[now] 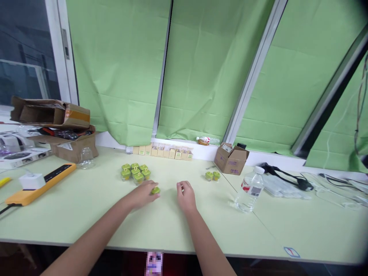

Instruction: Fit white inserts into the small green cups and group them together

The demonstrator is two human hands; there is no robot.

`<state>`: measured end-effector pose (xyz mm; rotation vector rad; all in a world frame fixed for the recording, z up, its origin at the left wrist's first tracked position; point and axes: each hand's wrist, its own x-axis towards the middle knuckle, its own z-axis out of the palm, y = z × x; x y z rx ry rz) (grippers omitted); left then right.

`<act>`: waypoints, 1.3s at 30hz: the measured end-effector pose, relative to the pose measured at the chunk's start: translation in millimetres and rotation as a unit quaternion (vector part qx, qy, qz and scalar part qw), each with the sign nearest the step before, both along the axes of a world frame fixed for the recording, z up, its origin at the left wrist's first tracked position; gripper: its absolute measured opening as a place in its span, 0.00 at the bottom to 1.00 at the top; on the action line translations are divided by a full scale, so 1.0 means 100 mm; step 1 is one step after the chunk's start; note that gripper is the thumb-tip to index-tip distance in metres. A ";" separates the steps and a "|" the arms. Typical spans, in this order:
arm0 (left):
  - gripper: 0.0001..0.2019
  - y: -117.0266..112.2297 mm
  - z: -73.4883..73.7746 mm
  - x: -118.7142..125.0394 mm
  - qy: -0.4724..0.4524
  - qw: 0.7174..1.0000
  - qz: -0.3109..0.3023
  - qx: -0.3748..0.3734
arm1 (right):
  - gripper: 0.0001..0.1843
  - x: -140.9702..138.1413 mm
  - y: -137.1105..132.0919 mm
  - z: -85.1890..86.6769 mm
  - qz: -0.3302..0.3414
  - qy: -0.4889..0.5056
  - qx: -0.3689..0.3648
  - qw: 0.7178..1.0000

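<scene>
My left hand (143, 194) rests on the pale green table (86, 214) with its fingers closed round a small green jar (155, 190). My right hand (185, 193) lies just to the right, fingers curled, pinching something small and pale at its fingertips that I cannot make out. Behind my left hand stands a cluster of several green-lidded jars (135, 172). Two more green jars (212, 176) sit further right. A row of small cream boxes (162, 151) lines the window ledge.
A clear water bottle (249, 191) stands to the right. A small open cardboard box (231, 159) sits by the ledge, larger cardboard boxes (57, 126) at the far left. An orange power strip (40, 184) and an empty glass jar (85, 158) lie left; black cables (287, 178) right.
</scene>
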<state>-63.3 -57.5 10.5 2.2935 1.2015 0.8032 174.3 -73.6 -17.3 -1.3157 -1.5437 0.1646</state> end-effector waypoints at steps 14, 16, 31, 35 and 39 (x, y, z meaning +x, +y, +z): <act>0.20 0.43 -0.04 -1.06 0.091 0.980 0.141 0.109 | 0.16 -0.02 0.03 -0.01 -0.018 -0.035 -0.017 0.999; 0.20 0.48 -0.07 -1.08 0.094 0.978 0.144 0.116 | 0.16 -0.02 0.02 -0.01 -0.018 -0.033 -0.016 0.999; 0.17 0.11 0.16 0.43 0.108 0.976 0.004 0.191 | 0.22 0.42 0.45 -0.13 -0.207 0.034 -0.055 0.976; 0.12 0.18 -0.04 0.99 0.068 0.985 -0.048 0.150 | 0.28 0.96 0.65 -0.04 -0.233 -0.005 -0.126 0.964; 0.10 0.31 -0.26 0.97 0.012 0.995 -0.042 0.094 | 0.31 1.41 0.79 0.09 -0.275 -0.089 -0.220 0.932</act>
